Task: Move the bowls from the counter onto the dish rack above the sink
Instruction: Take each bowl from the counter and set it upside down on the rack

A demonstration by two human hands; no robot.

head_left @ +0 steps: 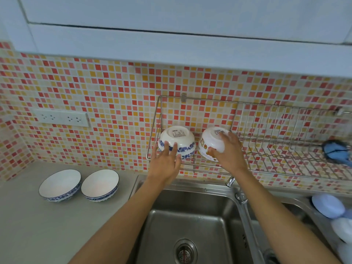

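Two bowls upside down on the dish rack, two more on the counter.

On the counter (28, 216) stand two blue-rimmed bowls (60, 184) (100, 184), upright. The left hand (165, 161) lays straight, spread fingers on the blue-flowered bowl (177, 142) on the dish rack (266, 141). The right hand (227, 150) has its fingers curled round the cartoon-printed bowl (210, 142). Both base labels are too small to read.

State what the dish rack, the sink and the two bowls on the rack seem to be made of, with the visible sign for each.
Dish rack: thin shiny wire, probably steel.
Sink: brushed stainless steel, by its grey sheen.
Blue-patterned bowl and cartoon-printed bowl: glossy white, likely glazed ceramic, possibly melamine.
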